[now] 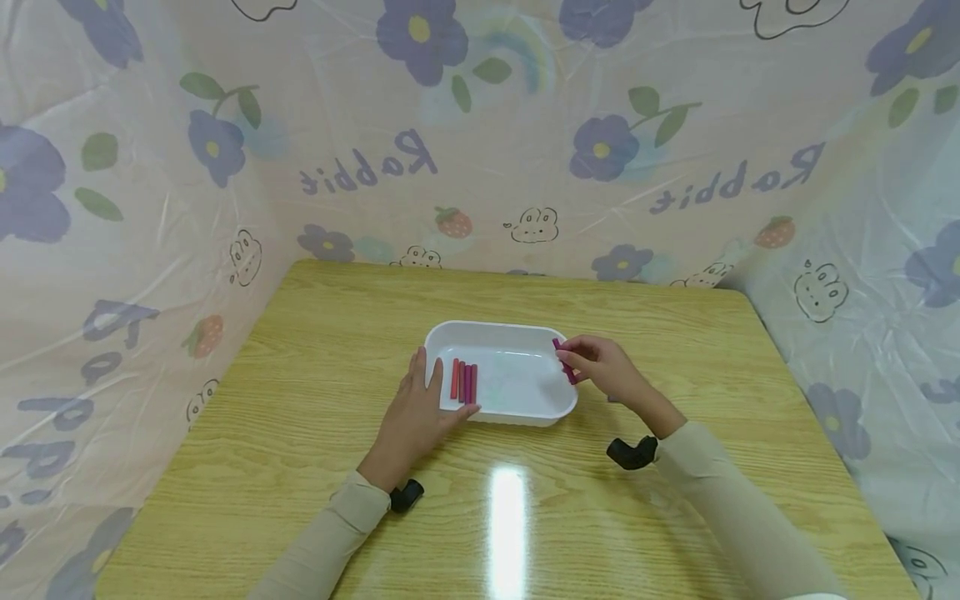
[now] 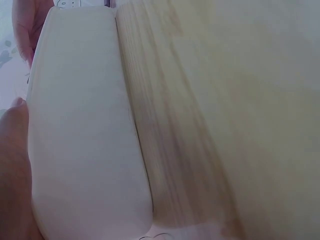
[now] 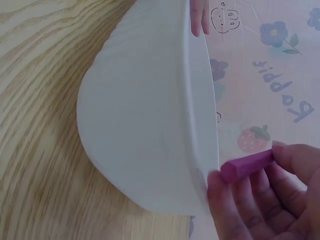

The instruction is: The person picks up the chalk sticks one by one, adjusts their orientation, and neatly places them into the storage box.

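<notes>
A white oblong dish [image 1: 521, 379] stands on the table. Several short crayons [image 1: 462, 382], orange-red to brownish and purple-red, lie side by side in its left part. My left hand [image 1: 412, 417] rests at the dish's left end, with fairly straight, spread fingers over the left rim and the thumb along the front rim. At the right end, my right hand [image 1: 606, 367] pinches a purple crayon [image 3: 247, 166] between thumb and fingers, close to the right rim. In the left wrist view the dish's outer wall [image 2: 90, 120] hides the crayons.
The wood-grain table [image 1: 315, 350] extends around the dish. A printed curtain [image 1: 495, 150] with flowers and rabbits hangs behind and at both sides. Black wrist mounts [image 1: 632, 452] sit by the sleeves, and a bright light reflection lies on the table in front.
</notes>
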The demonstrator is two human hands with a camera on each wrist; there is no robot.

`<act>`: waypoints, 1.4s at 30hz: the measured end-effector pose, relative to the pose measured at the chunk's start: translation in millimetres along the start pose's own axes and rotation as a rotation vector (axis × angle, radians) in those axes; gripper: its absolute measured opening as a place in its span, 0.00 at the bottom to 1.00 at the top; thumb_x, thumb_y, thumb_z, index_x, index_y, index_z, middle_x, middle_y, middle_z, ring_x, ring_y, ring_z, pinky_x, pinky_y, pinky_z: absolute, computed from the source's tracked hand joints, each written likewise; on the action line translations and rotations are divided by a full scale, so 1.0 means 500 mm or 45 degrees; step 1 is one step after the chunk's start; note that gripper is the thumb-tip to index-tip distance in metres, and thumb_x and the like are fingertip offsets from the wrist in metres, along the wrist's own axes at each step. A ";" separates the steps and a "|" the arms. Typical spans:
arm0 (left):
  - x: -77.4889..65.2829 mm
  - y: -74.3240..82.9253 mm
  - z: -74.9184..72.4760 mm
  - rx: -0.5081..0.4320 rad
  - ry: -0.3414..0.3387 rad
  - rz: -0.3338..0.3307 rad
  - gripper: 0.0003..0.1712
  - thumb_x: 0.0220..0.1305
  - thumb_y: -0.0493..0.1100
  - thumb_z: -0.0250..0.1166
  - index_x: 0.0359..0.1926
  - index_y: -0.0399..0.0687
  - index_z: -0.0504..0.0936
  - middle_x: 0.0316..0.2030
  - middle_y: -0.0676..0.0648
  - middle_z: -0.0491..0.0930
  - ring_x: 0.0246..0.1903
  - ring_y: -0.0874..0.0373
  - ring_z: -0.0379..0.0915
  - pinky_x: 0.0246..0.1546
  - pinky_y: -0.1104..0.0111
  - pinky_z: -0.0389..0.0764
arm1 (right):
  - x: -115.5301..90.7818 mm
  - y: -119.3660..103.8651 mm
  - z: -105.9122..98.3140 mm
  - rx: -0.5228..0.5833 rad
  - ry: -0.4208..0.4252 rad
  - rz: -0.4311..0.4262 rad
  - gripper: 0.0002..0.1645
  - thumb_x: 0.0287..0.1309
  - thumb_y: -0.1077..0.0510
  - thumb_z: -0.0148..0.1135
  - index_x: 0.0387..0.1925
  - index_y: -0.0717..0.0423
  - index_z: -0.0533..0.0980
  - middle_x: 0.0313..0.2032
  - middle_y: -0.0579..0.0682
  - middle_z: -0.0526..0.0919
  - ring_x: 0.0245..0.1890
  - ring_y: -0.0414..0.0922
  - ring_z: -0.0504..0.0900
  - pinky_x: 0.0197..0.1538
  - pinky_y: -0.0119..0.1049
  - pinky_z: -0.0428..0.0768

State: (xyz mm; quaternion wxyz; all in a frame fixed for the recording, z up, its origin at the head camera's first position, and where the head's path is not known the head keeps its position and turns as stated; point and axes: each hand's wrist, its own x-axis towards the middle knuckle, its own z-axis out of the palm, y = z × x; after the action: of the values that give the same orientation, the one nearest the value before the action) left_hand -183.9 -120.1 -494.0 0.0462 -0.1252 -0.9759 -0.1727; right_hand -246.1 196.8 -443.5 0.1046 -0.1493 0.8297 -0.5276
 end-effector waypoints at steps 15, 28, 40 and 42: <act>-0.002 0.004 -0.004 0.023 0.015 0.009 0.60 0.53 0.81 0.42 0.70 0.37 0.54 0.71 0.35 0.34 0.69 0.42 0.36 0.63 0.54 0.56 | 0.000 -0.065 0.035 0.078 -0.064 -0.003 0.13 0.63 0.60 0.56 0.43 0.68 0.75 0.36 0.67 0.78 0.36 0.59 0.78 0.38 0.47 0.81; -0.001 0.001 -0.001 0.005 0.000 -0.008 0.61 0.51 0.81 0.41 0.70 0.38 0.53 0.71 0.36 0.33 0.69 0.43 0.35 0.62 0.53 0.57 | 0.037 -0.026 0.070 0.050 -0.049 -0.021 0.20 0.62 0.53 0.58 0.45 0.69 0.74 0.33 0.60 0.80 0.32 0.50 0.80 0.35 0.40 0.82; -0.002 0.001 -0.003 -0.012 0.003 -0.010 0.61 0.51 0.81 0.42 0.70 0.39 0.53 0.71 0.37 0.33 0.69 0.43 0.36 0.61 0.53 0.59 | 0.022 -0.103 0.088 -0.041 0.004 0.092 0.14 0.64 0.59 0.56 0.43 0.70 0.75 0.36 0.68 0.79 0.37 0.59 0.79 0.39 0.48 0.81; -0.001 0.001 -0.002 -0.014 0.006 -0.007 0.61 0.51 0.81 0.42 0.70 0.39 0.53 0.71 0.37 0.32 0.69 0.43 0.36 0.61 0.53 0.59 | 0.033 -0.089 0.091 -0.032 0.015 0.118 0.16 0.63 0.58 0.56 0.43 0.70 0.75 0.36 0.66 0.79 0.37 0.58 0.79 0.37 0.47 0.81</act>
State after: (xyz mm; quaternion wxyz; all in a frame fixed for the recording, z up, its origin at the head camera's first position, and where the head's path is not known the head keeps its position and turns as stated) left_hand -183.0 -120.3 -493.0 0.0474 -0.1223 -0.9752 -0.1785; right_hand -240.1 134.6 -422.5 0.1220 -0.1090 0.8428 -0.5128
